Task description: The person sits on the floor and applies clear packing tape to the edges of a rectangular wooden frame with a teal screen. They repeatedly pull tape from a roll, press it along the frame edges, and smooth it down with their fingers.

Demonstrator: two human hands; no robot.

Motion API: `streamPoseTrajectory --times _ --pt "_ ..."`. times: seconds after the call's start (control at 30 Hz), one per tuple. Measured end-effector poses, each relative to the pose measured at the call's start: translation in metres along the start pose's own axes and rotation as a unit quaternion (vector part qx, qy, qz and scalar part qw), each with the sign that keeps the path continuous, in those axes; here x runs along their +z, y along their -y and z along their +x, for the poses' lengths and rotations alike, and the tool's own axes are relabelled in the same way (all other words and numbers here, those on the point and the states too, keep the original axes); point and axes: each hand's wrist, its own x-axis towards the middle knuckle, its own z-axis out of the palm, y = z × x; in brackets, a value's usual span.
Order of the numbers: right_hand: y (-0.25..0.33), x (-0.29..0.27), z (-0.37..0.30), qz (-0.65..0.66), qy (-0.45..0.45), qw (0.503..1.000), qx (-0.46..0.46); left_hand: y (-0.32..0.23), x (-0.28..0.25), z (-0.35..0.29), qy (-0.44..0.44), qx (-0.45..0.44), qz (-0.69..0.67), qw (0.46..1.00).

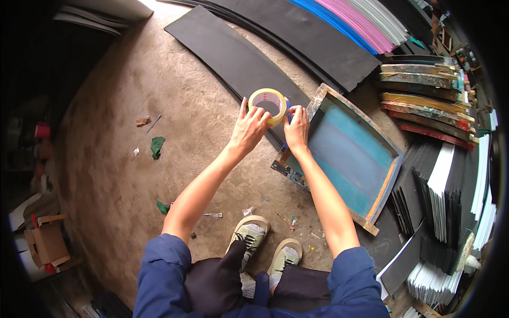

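Observation:
My left hand (250, 127) is closed on the lower left rim of a roll of clear yellowish packing tape (253, 99), its index finger lying up along the side. The roll's open ring faces up at me. Right beside it, my right hand (297, 127) has its thumb and fingers pinched together around a small blue thing (289, 117). Most of that blue thing is hidden by the fingers, and its kind cannot be made out. Below and right of the hands lies a wooden frame with a teal mesh screen (344, 159), its edges stained with paint.
A long black sheet (228, 50) lies on the concrete floor (116, 143) beyond my hands. Blue, pink and white sheets (360, 21) are stacked at the far right. Paint-stained frames (419, 98) stand along the right, above black and white sheets (440, 175). Green scraps (157, 147) litter the floor.

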Motion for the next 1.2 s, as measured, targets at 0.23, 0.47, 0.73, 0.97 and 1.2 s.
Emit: streamPoseTrajectory --times 0.23,0.47,0.73,0.97,1.2 --pt "-0.016 0.016 0.002 -0.094 0.041 0.994 -0.03 -0.008 0.026 -0.011 0.007 -0.058 -0.023 0.998" --pt "-0.019 0.033 0.008 -0.188 0.053 0.979 -0.063 0.002 0.026 -0.015 0.001 -0.124 -0.02 0.992" --pt "-0.012 0.012 0.013 -0.031 -0.039 0.996 -0.079 0.015 -0.007 -0.02 -0.007 -0.107 -0.006 0.994" --pt "0.051 -0.086 -0.003 0.359 0.178 0.916 -0.019 -0.015 -0.114 -0.034 -0.015 0.043 -0.104 0.994" --pt "0.073 -0.228 -0.048 0.336 0.154 0.929 -0.012 -0.094 -0.179 -0.019 -0.057 0.132 -0.202 0.969"
